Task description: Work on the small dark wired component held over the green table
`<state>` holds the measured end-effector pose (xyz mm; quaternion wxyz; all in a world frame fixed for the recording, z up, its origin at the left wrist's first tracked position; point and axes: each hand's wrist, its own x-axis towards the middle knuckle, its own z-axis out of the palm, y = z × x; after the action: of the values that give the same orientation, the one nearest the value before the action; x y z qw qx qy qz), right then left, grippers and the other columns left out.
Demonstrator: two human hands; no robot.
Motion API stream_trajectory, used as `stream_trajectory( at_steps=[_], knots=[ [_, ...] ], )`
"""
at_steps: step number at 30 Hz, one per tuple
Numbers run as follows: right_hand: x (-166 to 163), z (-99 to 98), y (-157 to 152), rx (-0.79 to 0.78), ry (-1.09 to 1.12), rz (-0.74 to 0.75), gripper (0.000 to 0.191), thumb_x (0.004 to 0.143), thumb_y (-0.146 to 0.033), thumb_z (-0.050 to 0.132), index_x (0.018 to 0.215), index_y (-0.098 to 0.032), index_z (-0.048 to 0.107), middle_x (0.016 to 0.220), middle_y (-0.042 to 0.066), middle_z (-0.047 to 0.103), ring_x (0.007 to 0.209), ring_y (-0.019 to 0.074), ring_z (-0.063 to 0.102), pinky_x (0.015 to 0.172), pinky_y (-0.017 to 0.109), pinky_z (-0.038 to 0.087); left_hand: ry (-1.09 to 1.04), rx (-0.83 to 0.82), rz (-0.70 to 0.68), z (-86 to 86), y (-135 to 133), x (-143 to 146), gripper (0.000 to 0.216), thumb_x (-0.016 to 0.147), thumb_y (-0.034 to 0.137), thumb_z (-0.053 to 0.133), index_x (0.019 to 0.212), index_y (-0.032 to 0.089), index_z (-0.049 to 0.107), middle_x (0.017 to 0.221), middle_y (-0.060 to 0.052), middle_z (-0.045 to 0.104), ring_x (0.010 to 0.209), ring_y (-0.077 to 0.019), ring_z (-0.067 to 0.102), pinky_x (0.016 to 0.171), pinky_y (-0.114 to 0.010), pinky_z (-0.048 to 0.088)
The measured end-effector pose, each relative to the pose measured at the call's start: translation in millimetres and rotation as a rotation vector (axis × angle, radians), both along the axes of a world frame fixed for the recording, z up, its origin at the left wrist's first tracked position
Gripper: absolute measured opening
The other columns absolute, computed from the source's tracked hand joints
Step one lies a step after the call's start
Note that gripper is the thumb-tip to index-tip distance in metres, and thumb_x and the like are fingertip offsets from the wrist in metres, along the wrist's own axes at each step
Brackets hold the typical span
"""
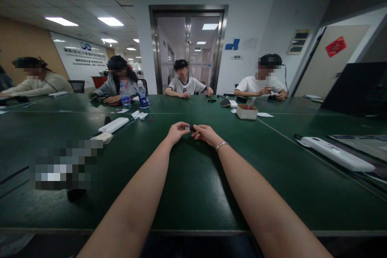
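Observation:
Over the middle of the green table [193, 193], my two hands meet around a small dark piece [191, 128] with a pale, shiny end. My left hand [177, 133] pinches the pale end between thumb and fingertips. On the dark end, the thumb and curled fingers of my right hand [206, 134] are closed. The fingers cover much of the piece, and it is too small to tell its kind. A silver bracelet [222, 145] circles my right wrist.
White power strips lie left [113, 125] and right [338, 154]. A small box [247, 111] stands ahead to the right; two bottles, one nearer [142, 96], stand ahead to the left. Several people sit across the table. A blurred-out device [65, 165] is at near left.

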<state>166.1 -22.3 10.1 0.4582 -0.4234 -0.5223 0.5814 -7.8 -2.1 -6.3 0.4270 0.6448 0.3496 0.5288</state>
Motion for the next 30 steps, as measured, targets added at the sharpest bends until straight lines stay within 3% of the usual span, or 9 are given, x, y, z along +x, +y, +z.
stream_trajectory(
  at_steps=[3,10,16,30],
  knots=[
    [1.1,0.3,-1.6,0.003,0.031,0.021,0.010,0.087,-0.019,0.063,0.091,-0.011,0.058,0.069,0.006,0.069,0.045,0.0065,0.057,0.054,0.019,0.055,0.018,-0.030,0.022,1.4,-2.6,0.3,0.033,0.063,0.033,0.077,0.089,0.015,0.067,0.092,-0.008,0.071,0.088,-0.0196,0.064,0.081,-0.034,0.049],
    [0.3,-3.0,-0.7,0.108,0.035,0.021,0.027,0.076,-0.009,0.070,0.099,-0.018,0.060,0.072,-0.003,0.061,0.049,0.0071,0.058,0.052,0.022,0.056,0.010,-0.172,0.068,2.2,-3.2,1.7,0.033,0.074,0.040,0.069,0.097,0.016,0.066,0.100,-0.010,0.070,0.091,-0.0198,0.065,0.067,-0.026,0.049],
    [-0.1,-3.8,0.0,0.132,0.012,0.017,0.030,0.075,-0.007,0.069,0.101,-0.018,0.060,0.074,-0.003,0.059,0.052,0.0079,0.061,0.050,0.021,0.055,0.018,-0.217,0.078,-0.7,3.4,3.6,0.035,0.074,0.043,0.070,0.092,0.014,0.065,0.090,-0.010,0.070,0.071,-0.0160,0.066,0.062,-0.026,0.049],
    [-0.5,-2.2,1.0,0.009,0.041,-0.019,0.014,0.084,-0.017,0.067,0.096,-0.013,0.059,0.077,0.007,0.070,0.049,0.0087,0.061,0.051,0.020,0.056,-0.028,-0.060,0.052,3.5,-2.0,0.0,0.034,0.061,0.032,0.079,0.088,0.015,0.068,0.091,-0.009,0.071,0.089,-0.0199,0.065,0.082,-0.034,0.050]
  ],
)
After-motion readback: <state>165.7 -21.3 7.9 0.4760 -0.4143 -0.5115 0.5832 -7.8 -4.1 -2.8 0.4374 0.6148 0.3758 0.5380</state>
